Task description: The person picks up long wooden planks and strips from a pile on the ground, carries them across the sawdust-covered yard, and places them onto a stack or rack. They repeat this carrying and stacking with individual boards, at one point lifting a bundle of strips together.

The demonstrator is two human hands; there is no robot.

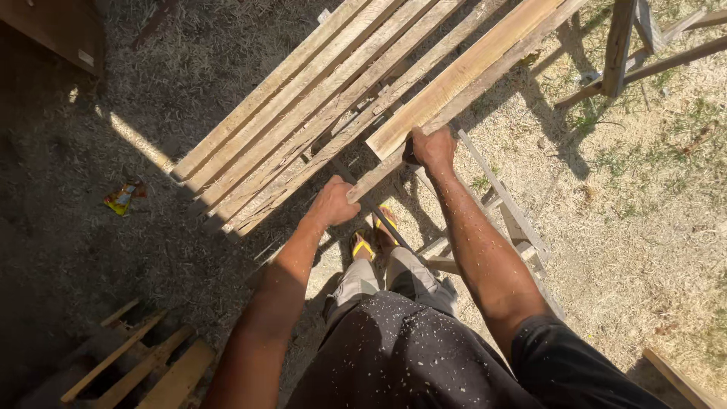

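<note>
My dark shirt, speckled with sawdust, fills the view closest below me, with my grey trousers and yellow-strapped sandals showing past it on the dusty ground.

My left hand sits at the near end of a long thin slat, fingers clenched around its tip. My right hand is just beyond and to the right of that, fingers wrapped over the same slat where the near end of a thicker pale plank lies on it; something dark shows under my palm, but I cannot tell what it is.

The slat is the nearest of a stack of long boards that run diagonally away from me, lying side by side. They rest on a wooden trestle bench, whose legs and crosspieces show beneath my right forearm.

Left of the stack, well apart from it, a small yellow and red wrapper lies on the ground. Nearer me on that side, in shadow, sits a rough wooden pallet frame. Beyond the stack's right side stands another wooden frame on dry grass.
</note>
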